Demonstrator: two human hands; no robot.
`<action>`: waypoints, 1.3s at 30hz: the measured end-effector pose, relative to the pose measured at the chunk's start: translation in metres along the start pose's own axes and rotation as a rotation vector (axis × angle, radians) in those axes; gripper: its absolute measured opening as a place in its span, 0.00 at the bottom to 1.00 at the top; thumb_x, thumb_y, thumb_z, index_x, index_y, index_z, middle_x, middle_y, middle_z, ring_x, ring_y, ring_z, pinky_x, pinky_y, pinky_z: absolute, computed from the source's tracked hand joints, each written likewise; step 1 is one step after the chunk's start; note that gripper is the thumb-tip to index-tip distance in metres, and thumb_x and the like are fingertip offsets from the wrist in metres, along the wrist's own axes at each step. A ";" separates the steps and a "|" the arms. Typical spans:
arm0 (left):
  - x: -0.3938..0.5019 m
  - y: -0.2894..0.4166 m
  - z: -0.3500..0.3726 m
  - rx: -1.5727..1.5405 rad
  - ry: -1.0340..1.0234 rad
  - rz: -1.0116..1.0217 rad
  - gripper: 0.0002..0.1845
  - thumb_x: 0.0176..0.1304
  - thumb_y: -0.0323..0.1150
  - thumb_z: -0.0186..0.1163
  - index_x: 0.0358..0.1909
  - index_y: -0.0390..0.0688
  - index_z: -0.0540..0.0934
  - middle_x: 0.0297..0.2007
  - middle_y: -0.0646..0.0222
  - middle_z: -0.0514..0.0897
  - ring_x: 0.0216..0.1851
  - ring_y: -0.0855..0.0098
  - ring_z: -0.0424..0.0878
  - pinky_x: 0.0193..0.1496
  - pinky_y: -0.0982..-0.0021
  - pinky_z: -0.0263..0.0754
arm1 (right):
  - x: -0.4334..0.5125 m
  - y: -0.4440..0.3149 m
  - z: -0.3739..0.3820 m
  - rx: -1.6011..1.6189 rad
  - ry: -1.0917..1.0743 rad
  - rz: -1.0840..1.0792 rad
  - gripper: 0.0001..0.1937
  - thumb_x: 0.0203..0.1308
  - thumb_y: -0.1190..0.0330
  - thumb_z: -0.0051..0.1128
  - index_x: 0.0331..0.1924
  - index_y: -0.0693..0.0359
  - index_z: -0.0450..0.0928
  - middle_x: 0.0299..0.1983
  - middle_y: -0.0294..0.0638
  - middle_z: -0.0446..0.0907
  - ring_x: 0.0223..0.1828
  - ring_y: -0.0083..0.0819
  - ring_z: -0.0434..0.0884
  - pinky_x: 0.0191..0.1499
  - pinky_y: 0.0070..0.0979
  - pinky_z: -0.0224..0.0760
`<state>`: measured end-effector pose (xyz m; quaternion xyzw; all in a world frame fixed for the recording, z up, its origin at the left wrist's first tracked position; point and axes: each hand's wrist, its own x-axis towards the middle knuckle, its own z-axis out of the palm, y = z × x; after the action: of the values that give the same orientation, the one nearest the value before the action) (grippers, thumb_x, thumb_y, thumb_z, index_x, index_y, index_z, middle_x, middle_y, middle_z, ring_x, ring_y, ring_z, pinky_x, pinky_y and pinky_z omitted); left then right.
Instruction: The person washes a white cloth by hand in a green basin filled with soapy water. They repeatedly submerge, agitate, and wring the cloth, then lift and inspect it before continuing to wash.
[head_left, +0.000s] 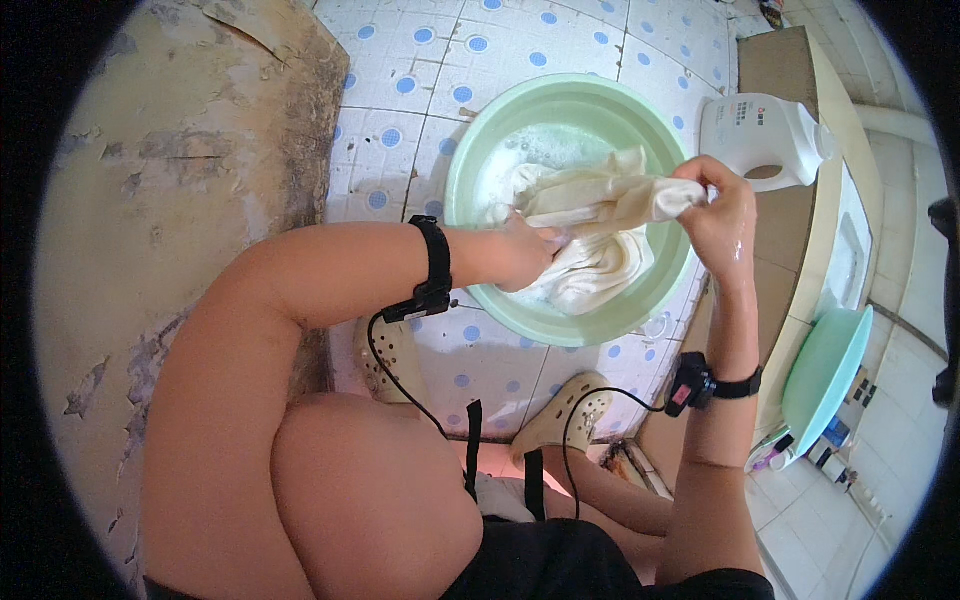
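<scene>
A pale green plastic basin (480, 289) stands on the tiled floor, with sudsy water (551, 146) in it. A wet cream-white cloth (600, 281) lies bunched in the water. My right hand (716, 221) pinches one end of the cloth above the basin's right rim and holds it stretched up. My left hand (525, 251) is low in the basin at the cloth's left part; its fingers are partly hidden by cloth and suds, so its grip cannot be told. Each wrist wears a black strap with a small device and a cable.
A white plastic jug with a handle (757, 135) stands right of the basin, by a tiled ledge (806, 247). Another green basin (825, 375) leans farther right, near small toiletries. A peeling wall (187, 150) is at left. My feet wear beige clogs (566, 412) below the basin.
</scene>
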<state>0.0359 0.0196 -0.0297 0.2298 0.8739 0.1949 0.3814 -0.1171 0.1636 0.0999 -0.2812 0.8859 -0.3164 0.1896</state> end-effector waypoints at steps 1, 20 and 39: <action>0.001 -0.001 0.001 0.082 -0.033 0.041 0.37 0.58 0.25 0.54 0.72 0.41 0.58 0.75 0.68 0.52 0.75 0.64 0.50 0.62 0.27 0.57 | -0.009 -0.011 -0.003 -0.049 0.028 -0.017 0.12 0.40 0.83 0.60 0.33 0.66 0.77 0.26 0.40 0.80 0.29 0.31 0.79 0.35 0.26 0.71; 0.000 -0.014 0.036 0.188 0.188 0.073 0.31 0.59 0.26 0.50 0.67 0.34 0.64 0.70 0.63 0.62 0.73 0.70 0.56 0.62 0.31 0.59 | 0.033 -0.042 0.020 0.130 0.242 -0.738 0.11 0.39 0.88 0.51 0.28 0.66 0.78 0.34 0.40 0.77 0.38 0.32 0.78 0.42 0.25 0.71; -0.021 -0.011 0.012 -0.784 1.048 -0.308 0.27 0.53 0.24 0.65 0.55 0.35 0.67 0.55 0.51 0.66 0.42 0.62 0.77 0.39 0.63 0.77 | -0.005 0.093 0.091 0.184 -0.144 0.103 0.18 0.61 0.60 0.63 0.46 0.68 0.82 0.34 0.45 0.85 0.35 0.32 0.82 0.44 0.29 0.74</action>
<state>0.0545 0.0011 -0.0310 -0.1780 0.8310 0.5269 -0.0145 -0.1018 0.1851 -0.0280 -0.2386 0.8507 -0.3651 0.2936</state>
